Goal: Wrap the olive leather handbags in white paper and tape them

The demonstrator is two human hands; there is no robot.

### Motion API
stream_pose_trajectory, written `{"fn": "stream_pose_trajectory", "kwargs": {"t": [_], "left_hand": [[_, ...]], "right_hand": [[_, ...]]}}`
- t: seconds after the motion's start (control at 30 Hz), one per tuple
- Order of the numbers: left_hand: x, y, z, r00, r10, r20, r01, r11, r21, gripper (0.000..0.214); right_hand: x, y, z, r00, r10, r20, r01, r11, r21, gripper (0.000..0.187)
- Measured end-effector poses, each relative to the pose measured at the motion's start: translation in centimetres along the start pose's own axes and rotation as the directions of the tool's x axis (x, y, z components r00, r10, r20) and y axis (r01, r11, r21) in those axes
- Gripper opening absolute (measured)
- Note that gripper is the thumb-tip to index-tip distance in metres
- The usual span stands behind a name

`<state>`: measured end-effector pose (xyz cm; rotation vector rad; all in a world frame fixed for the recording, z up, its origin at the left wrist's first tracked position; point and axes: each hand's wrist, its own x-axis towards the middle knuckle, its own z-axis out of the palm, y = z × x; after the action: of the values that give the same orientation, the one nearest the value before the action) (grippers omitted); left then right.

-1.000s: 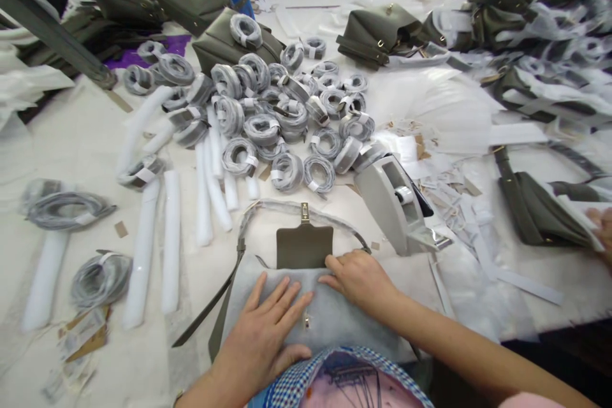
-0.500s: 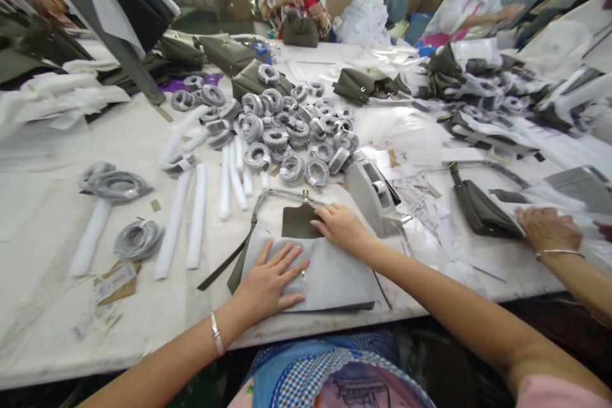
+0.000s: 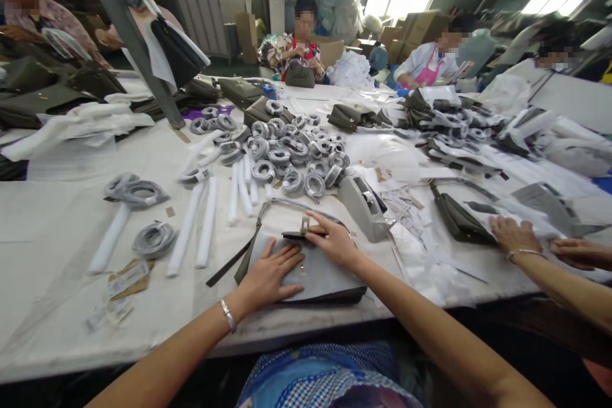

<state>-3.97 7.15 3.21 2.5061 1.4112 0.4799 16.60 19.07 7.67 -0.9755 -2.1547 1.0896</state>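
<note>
An olive handbag (image 3: 315, 280) wrapped in grey sheet lies flat at the table's near edge. My left hand (image 3: 268, 274) rests flat on it, fingers spread. My right hand (image 3: 331, 241) grips the bag's olive flap (image 3: 295, 235) near its brass clasp (image 3: 305, 224), lifting it off the bag. The bag's strap (image 3: 229, 262) trails off to the left.
A grey tape dispenser (image 3: 366, 205) stands right of the bag. Several wrapped strap coils (image 3: 287, 150) and white foam tubes (image 3: 206, 222) lie beyond. A co-worker's hands (image 3: 515, 234) handle another olive bag (image 3: 459, 220) at right. Other people work across the table.
My view has tilted up, showing the room. My right hand has raised the flap from lying open and flat to nearly edge-on. My left hand stays pressed on the bag.
</note>
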Motion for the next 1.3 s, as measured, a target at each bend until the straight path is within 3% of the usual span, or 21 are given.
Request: {"fn": "stream_pose_trajectory", "kwargs": {"t": [0.13, 0.2, 0.3, 0.47, 0.67, 0.87, 1.03, 1.2, 1.27, 1.3], "left_hand": [[0.0, 0.0, 0.1, 0.995, 0.002, -0.095, -0.005, 1.0, -0.031, 0.061], [-0.1, 0.1, 0.2, 0.991, 0.007, -0.137, -0.01, 1.0, -0.019, 0.055], [-0.6, 0.3, 0.3, 0.982, 0.007, -0.189, -0.005, 1.0, 0.011, 0.047], [-2.0, 0.6, 1.0, 0.96, 0.071, -0.271, -0.051, 0.996, 0.079, 0.041], [-2.4, 0.6, 1.0, 0.931, 0.336, -0.141, -0.335, 0.942, 0.026, 0.034], [-1.5, 1.5, -0.3, 0.936, 0.338, -0.095, -0.342, 0.939, -0.034, 0.037], [-1.6, 1.8, -0.5, 0.945, 0.316, -0.077, -0.323, 0.941, -0.102, 0.043], [-1.8, 1.6, -0.4, 0.942, 0.331, -0.048, -0.334, 0.941, -0.056, 0.046], [-1.8, 1.6, -0.4, 0.938, 0.343, -0.048, -0.344, 0.939, 0.005, 0.047], [-1.9, 1.7, -0.3, 0.936, 0.349, -0.054, -0.347, 0.937, 0.04, 0.047]], "right_hand": [[-3.6, 1.2, 0.7, 0.951, -0.258, 0.17, 0.267, 0.963, -0.029, 0.03], [-4.3, 2.2, 1.2, 0.912, -0.345, 0.223, 0.367, 0.928, -0.065, 0.033], [-4.8, 3.1, 1.8, 0.879, -0.383, 0.284, 0.432, 0.892, -0.136, 0.042], [-5.3, 3.6, 2.3, 0.867, -0.368, 0.335, 0.452, 0.864, -0.221, 0.049], [-5.3, 3.5, 2.4, 0.852, -0.359, 0.382, 0.471, 0.843, -0.258, 0.037], [-4.5, 2.0, 2.3, 0.83, -0.341, 0.442, 0.512, 0.781, -0.358, 0.02], [-3.1, 1.8, 2.9, 0.79, -0.351, 0.503, 0.587, 0.671, -0.453, 0.012], [-3.5, 0.8, 3.7, 0.87, -0.207, 0.448, 0.467, 0.637, -0.613, 0.014], [-3.6, 0.2, 3.0, 0.885, -0.142, 0.443, 0.409, 0.692, -0.595, 0.014], [-3.6, -0.1, 2.3, 0.871, -0.126, 0.475, 0.401, 0.74, -0.54, 0.015]]}}
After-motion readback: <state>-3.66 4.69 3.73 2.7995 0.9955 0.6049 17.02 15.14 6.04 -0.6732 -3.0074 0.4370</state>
